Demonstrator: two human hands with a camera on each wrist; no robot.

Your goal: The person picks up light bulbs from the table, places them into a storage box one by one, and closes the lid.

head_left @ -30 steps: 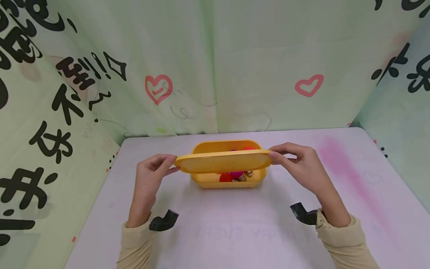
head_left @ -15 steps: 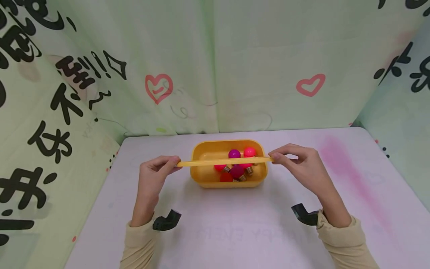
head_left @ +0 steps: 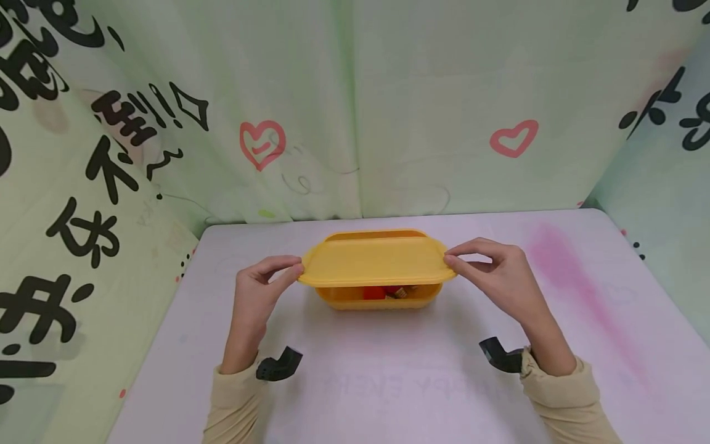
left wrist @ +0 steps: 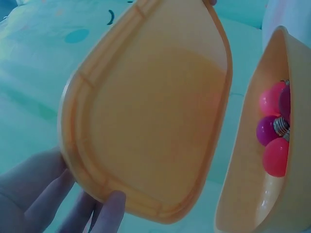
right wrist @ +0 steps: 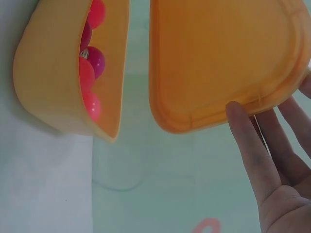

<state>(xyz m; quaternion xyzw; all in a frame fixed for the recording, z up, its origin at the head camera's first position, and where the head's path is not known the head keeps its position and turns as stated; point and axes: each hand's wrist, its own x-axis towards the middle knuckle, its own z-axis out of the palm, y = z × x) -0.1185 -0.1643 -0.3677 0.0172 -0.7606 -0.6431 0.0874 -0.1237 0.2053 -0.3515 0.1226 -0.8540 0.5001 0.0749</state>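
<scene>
Both hands hold a yellow lid point(head_left: 377, 261) above a yellow box point(head_left: 383, 304), one at each end. My left hand point(head_left: 265, 296) pinches the lid's left end between thumb and fingers; my right hand point(head_left: 493, 271) does the same at the right end. Tilted, the lid covers most of the box in the head view. The wrist views show its rimmed underside and a gap between lid and box. Inside the box lie several small bulbs, pink, red and purple, with metal screw bases, such as a purple bulb point(left wrist: 267, 130) and a red bulb point(left wrist: 276, 158).
The box stands on a pale lilac table point(head_left: 388, 382) near its back edge. A pink smear point(head_left: 582, 290) marks the tabletop at right. Green curtains point(head_left: 421, 123) with hearts and black writing enclose the back and sides. Each wrist wears a black mount point(head_left: 279, 364).
The lid has turned from showing its underside, through edge-on, to showing its top face over the box. Both hands keep their hold; the left has shifted slightly right.
</scene>
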